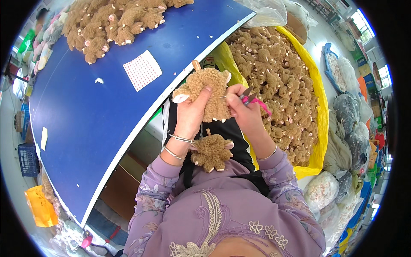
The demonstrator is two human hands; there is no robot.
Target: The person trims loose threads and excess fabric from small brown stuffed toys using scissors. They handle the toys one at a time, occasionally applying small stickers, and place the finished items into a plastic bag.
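A brown curly plush toy (209, 83) with pale-lined ears and a small tan loop on top is gripped in my left hand (192, 110), thumb pressed across its body. At the toy's right side, my right hand (245, 112) is closed around small dark-bladed snips (247, 95) with pink material on the handle. Its fingertips also pinch a thin, light strand or needle at the fur; I cannot tell which. A second brown plush toy (212, 153) rests on my lap, just below the held one.
The blue table (85, 137) at left bears a heap of brown plush toys (115, 25) and a white sheet with red marks (142, 70). To my right stands a yellow sack (323, 128) full of similar toys. Stuffed clear bags (323, 188) line the far right.
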